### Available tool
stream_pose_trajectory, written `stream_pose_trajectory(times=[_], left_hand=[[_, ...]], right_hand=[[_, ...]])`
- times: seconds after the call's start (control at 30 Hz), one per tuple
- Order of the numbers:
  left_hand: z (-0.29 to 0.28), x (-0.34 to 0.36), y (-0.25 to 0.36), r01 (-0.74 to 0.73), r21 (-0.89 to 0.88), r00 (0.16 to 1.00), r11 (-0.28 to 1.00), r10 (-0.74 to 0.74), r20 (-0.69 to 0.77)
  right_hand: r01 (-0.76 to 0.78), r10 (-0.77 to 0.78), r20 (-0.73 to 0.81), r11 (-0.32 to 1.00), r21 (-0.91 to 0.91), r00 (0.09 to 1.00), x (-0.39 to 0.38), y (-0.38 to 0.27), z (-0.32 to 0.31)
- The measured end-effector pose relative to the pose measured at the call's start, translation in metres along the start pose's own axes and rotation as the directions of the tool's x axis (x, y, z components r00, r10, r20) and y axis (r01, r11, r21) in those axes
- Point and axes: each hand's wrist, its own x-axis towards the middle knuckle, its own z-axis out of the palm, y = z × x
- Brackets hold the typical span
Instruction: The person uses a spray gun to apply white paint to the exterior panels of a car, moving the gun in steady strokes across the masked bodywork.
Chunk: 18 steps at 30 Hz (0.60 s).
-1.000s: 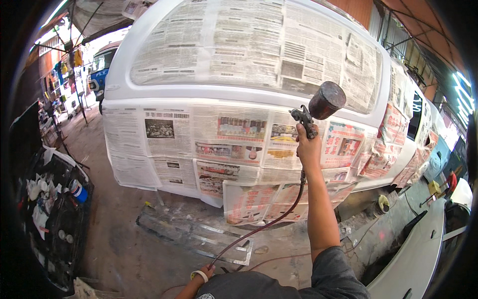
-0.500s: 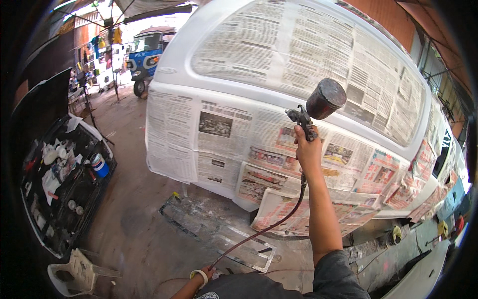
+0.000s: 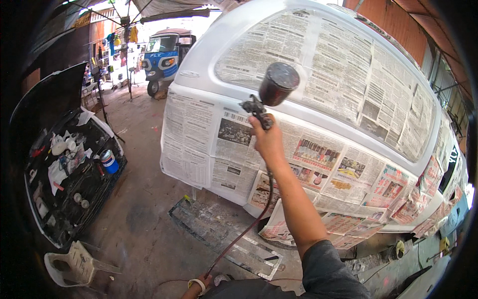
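Note:
My right hand (image 3: 269,143) is wrapped around the grip of a spray gun (image 3: 257,108), raised in front of a white van (image 3: 199,60). A dark, round paint cup (image 3: 280,84) tops the gun, tilted to the right. Newspaper (image 3: 191,137) masks the van's windows and lower side, leaving white bodywork bare between. From the gun's handle a dark red air hose (image 3: 242,233) curves down to my left hand (image 3: 203,280), low at the bottom edge. My left fingers are closed around the hose, with a pale band on that wrist.
At left stands an open-hooded car (image 3: 67,199), its engine bay holding rags, cups and a blue can (image 3: 109,162). A plastic chair (image 3: 82,263) sits lower left. A dusty metal frame (image 3: 226,239) lies on the floor below the van. Further back is a blue three-wheeler (image 3: 160,61).
My right hand has carried the spray gun left and slightly up along the van's side. The whole view has shifted, so the van appears further right. My left hand still holds the hose.

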Motion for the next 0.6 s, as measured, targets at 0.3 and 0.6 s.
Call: stream_pose_trajectory(times=[0.3,0.6], left_hand=[[0.011,-0.008,0.028,-0.018,0.053,0.996,0.998,0.013,0.089],[0.049,-0.003,0.106,-0.084,0.142,0.977,0.986,0.053,0.208]], right_hand=[[0.015,-0.034,-0.07,0.967,-0.253,0.997,-0.019,0.006,-0.063],[-0.16,0.071,-0.28,0.937,-0.311,0.957,-0.055,0.043,-0.224]])
